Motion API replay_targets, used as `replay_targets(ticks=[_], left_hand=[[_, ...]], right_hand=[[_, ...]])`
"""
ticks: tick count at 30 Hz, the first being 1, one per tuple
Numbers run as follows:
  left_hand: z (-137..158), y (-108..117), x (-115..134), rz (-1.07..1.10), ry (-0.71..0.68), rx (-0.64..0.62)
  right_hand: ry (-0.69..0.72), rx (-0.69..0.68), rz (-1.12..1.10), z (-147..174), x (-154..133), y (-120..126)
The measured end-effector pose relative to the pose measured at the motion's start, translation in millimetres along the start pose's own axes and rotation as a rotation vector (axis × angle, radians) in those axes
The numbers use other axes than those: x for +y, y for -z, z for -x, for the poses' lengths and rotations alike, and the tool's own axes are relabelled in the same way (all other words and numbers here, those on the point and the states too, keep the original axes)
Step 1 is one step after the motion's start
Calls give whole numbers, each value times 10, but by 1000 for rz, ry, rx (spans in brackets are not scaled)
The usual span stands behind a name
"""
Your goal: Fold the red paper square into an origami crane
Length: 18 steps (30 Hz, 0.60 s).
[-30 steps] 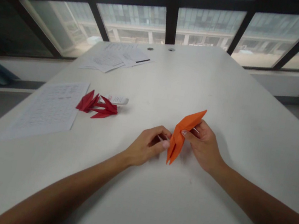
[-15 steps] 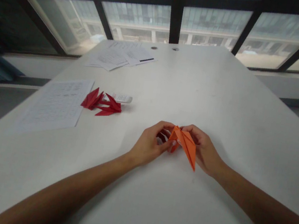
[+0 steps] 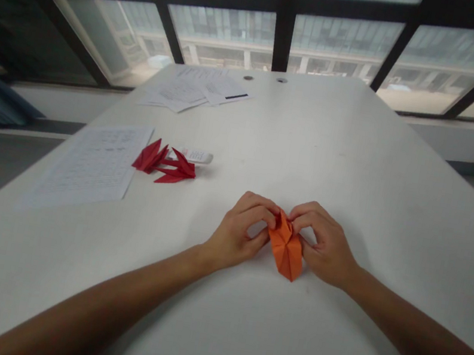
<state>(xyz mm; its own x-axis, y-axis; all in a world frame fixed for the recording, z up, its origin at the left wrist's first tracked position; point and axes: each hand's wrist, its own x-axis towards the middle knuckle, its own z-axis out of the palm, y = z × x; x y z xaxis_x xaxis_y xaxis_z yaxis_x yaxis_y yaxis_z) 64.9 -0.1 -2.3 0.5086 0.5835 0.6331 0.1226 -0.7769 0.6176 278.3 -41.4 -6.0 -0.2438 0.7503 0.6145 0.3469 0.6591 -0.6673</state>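
Note:
An orange piece of folded origami paper (image 3: 287, 251) is held between my two hands, just above the white table. My left hand (image 3: 244, 227) pinches its upper left edge with thumb and fingers. On the other side, my right hand (image 3: 326, 244) grips the upper right edge, fingertips close to those of the left. Creases meet near the middle of the paper, and its lower end points toward me. Parts of its sides are hidden behind my fingers.
Two red folded paper pieces (image 3: 176, 168) lie to the left, beside a white eraser-like block (image 3: 197, 156). A printed sheet (image 3: 88, 168) is at the table's left edge. More papers (image 3: 188, 89) lie at the far end of the white table (image 3: 339, 134), before the windows.
The orange paper has been turned and spread, so a broader creased face shows. My right hand's fingers have come over its upper edge. The view has shifted slightly.

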Motion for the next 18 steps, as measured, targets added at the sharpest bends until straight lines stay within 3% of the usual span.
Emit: replay_targets(ticks=[8,10,15,18], left_hand=[[2,58,20,42,-1,-70],[15,65,9,194,86,-54],[-7,29,-33,524,458,141],[-33,4,-37,590,567,96]], right_hand=[[92,23,90,21,5,-2],[90,17,69,24,25,-3],[77,38,108,35,48,-11],[137,44,162,38,48,-15]])
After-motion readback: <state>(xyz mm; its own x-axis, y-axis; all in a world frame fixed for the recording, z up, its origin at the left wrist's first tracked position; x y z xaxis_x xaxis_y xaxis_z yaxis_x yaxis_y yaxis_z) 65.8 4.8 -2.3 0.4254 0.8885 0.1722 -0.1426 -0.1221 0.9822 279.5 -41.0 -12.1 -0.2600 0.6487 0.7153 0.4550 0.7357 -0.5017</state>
